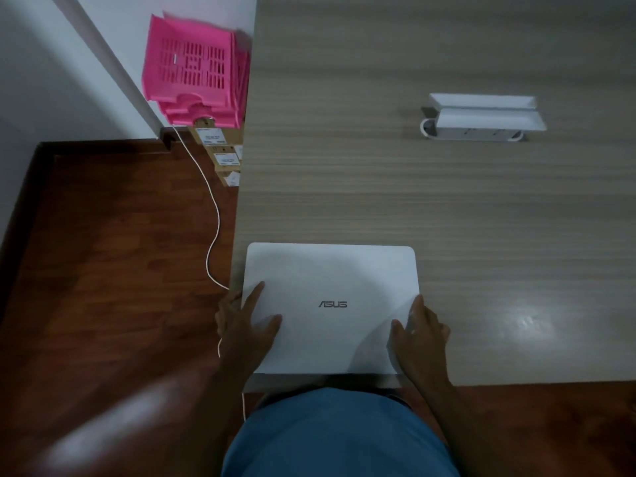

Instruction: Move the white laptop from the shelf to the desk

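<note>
Your white laptop [330, 304] lies closed and flat at the near left corner of the desk [430, 208], its lid up and the logo facing you. Its left edge sits just at the desk's left edge, and its near edge looks to reach the desk's near edge. No shelf is in view, so the carry looks done and what remains is the letting go.

Your left hand [246, 325] grasps the laptop's left side, fingers spread on the lid and the rest wrapped round the edge, out over the floor. Your right hand [418, 333] grasps the near right corner the same way, fingers on top of the lid.

The risk from here is that corner. If you release both hands with the laptop this close to two edges, a brush from your body or a sleeve could tip it onto the wooden floor [113, 256]. Push it farther and to the right before you let go; there is plenty of bare desk between it and the white power strip [481, 118] at the far right.

Watch also the white cable [213, 215] that trails across the floor and comes up beside your left hand. If it catches a finger or your leg as you step back, it could drag against the laptop. Whether it is plugged into the laptop I cannot tell.
</note>
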A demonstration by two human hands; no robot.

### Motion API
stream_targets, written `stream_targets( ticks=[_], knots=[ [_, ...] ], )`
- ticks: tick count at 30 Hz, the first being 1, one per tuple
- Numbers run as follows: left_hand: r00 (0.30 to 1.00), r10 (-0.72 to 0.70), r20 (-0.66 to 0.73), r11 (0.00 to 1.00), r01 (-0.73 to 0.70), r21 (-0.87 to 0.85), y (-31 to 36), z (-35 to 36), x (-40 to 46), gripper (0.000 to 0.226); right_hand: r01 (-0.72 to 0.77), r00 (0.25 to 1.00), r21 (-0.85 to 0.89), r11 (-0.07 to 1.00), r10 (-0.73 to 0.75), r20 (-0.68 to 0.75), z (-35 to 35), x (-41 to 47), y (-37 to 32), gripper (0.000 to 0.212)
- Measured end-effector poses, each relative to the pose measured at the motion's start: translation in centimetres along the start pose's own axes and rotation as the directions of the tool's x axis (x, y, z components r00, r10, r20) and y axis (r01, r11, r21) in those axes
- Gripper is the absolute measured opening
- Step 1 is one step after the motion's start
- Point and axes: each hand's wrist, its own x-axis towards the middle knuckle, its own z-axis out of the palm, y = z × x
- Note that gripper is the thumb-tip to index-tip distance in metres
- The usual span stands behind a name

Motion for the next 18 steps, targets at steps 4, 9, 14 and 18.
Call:
stream_targets(
  ticks=[4, 9, 14, 18],
  knots=[
    [0.998, -0.053, -0.016, 0.998, 0.053, -0.016, 0.5, 0.3, -0.8, 0.072, 0.0, 1.0, -0.088, 0.996, 0.0, 0.008, 0.1, 1.0, 0.0, 0.056],
    [0.999, -0.003, -0.044, 1.0, 0.004, 0.016, 0.2, 0.6, -0.7, 0.072, 0.034, 0.999, -0.104, 0.994, -0.034, 0.006, 0.2, 1.1, 0.5, 0.066],
    [0.999, -0.005, 0.044, 0.996, 0.001, 0.088, -0.2, 0.5, -1.0, 0.075, 0.077, 0.997, -0.087, 0.993, -0.075, 0.024, -0.8, 0.1, 0.2, 0.069],
    [0.999, 0.013, 0.05, 0.998, -0.016, 0.056, -2.1, -0.7, -3.0, 0.072, 0.132, 0.991, -0.003, 0.991, -0.132, -0.002, -4.4, -0.7, -0.3, 0.03]
  ],
)
